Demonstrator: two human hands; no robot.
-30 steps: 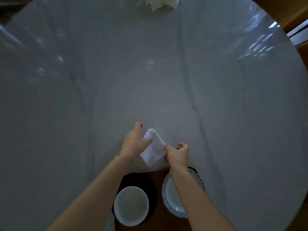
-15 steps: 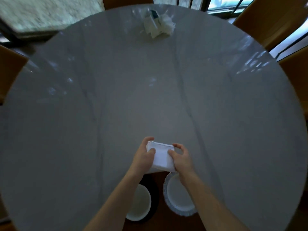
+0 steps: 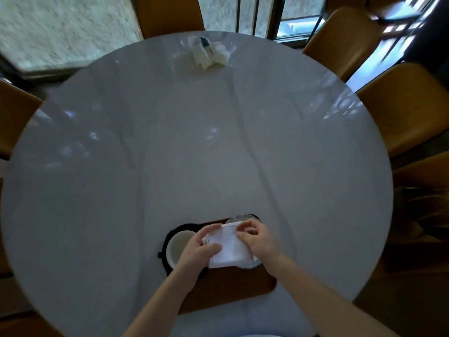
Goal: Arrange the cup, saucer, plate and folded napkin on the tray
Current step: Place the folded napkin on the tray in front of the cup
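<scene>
Both hands (image 3: pixel 198 249) (image 3: pixel 258 240) pinch the napkin (image 3: pixel 229 246), long axis near-to-far.

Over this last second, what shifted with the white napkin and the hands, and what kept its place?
Both hands, left hand and right hand, brought the folded white napkin from over the bare grey marble table back toward the person, above the scalloped white plate on the brown wooden tray. Grip unchanged. White cup stayed put.

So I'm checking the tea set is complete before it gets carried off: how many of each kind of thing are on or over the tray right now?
Cup: 1
Dark saucer: 1
Plate: 1
Folded napkin, held by both hands: 1
Total: 4, on or over the tray
</scene>
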